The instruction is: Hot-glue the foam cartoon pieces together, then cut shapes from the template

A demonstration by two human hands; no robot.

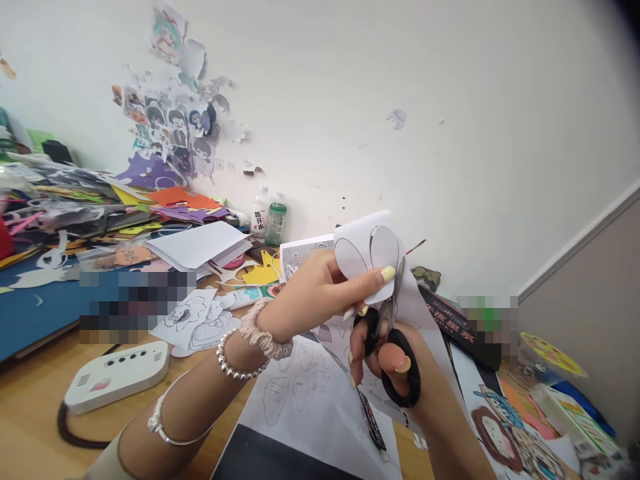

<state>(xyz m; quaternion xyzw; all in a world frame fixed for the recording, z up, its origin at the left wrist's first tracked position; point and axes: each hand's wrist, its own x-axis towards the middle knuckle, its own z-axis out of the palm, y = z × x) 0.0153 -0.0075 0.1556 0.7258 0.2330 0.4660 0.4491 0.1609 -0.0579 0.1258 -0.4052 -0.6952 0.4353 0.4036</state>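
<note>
Held up in the middle is a sheet of white paper (363,233) with large curved outlines printed on it, two of them like rounded ears or petals. My left hand (340,290) pinches this sheet from the left, thumb on the near face. Black-handled scissors (411,387) are in my right hand (395,353), thumb and fingers through the loops. Their blades reach up beside my left thumb, against the paper; how far apart they stand is hard to see. Part of the sheet hangs down behind my right hand.
Below lie a printed sheet (290,393) on a dark mat (260,457) and a black pen (371,420). Left are a white device (120,377) with a cord and heaped coloured paper (185,200). Two bottles (277,220) stand by the wall; cut-out drawings (515,427) lie right.
</note>
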